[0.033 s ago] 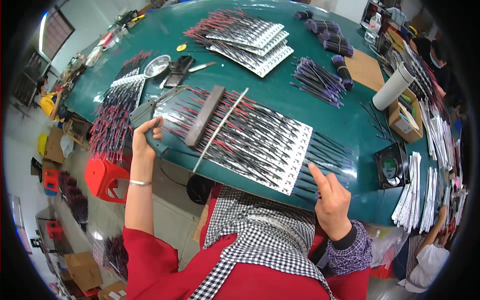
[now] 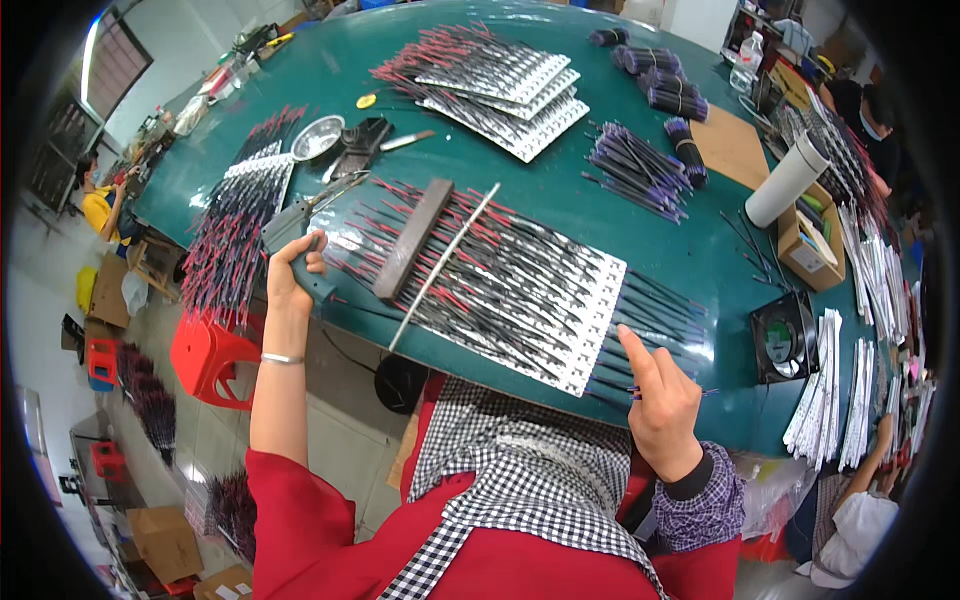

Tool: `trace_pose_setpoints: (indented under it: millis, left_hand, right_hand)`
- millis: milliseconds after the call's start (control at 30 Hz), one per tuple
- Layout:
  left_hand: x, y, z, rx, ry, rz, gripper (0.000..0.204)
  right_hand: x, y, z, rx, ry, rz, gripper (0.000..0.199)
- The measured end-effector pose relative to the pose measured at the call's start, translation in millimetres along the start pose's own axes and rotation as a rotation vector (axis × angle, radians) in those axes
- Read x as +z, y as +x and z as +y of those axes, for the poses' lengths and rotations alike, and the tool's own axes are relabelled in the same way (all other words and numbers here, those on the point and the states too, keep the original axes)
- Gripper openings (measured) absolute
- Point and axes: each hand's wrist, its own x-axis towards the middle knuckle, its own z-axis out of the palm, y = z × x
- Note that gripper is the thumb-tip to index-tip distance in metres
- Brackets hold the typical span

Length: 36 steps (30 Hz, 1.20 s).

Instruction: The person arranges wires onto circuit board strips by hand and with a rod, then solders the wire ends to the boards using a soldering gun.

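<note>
- The left hand (image 2: 292, 268) is closed around the grey handle of a soldering tool (image 2: 300, 222) at the near-left edge of the green table (image 2: 640, 245); its metal tip points up and right toward a small steel dish (image 2: 318, 137).
- The right hand (image 2: 662, 400) is half-curled, with the forefinger raised and a few thin purple-tipped wires (image 2: 690, 392) pinched between thumb and fingers at the table's near-right edge.
- Between the hands lies a white perforated strip board (image 2: 520, 300) carrying rows of red and black wires; a dark wooden bar (image 2: 412, 240) and a thin metal rod (image 2: 445, 262) lie across it.
- The wires look light, limp and easy to tangle, so they are best taken near their ends, a few at a time; the board looks thin and likely flexes, so its edges are the place to grip.
- Further out are stacked boards (image 2: 505, 90), bundles of purple wires (image 2: 640, 170), a white cup (image 2: 788, 180) and a small black fan (image 2: 783, 335).
- A red stool (image 2: 212, 352) stands below the table on the left.
</note>
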Motion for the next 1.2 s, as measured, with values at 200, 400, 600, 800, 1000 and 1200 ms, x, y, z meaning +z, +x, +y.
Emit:
trace_pose_setpoints:
  millis: [200, 400, 600, 800, 1000, 1200]
  left_hand:
    - [-33, 107, 26, 0.097, 0.052, -0.03, 0.022]
    - [-53, 121, 25, 0.043, 0.127, 0.005, 0.015]
    - [-71, 97, 44, 0.175, 0.628, 0.233, 0.02]
    - [40, 23, -12, 1.343, 1.613, 0.21, 0.033]
    - [148, -95, -72, 0.889, 1.925, -0.295, 0.058]
    - [148, -87, -99, 0.984, 2.316, -0.268, 0.048]
  right_hand:
    - [-2, 30, 9, -0.072, -0.21, 0.064, 0.066]
    - [34, 32, 35, -0.024, -0.09, -0.347, 0.061]
    - [44, 24, 44, 0.08, 0.179, -0.396, 0.064]
    - [50, 13, 57, 0.124, 0.155, -0.355, 0.069]
    - [66, 13, 54, 0.067, 0.325, -0.246, 0.072]
    - [79, 0, 55, 0.059, 0.321, -0.145, 0.068]
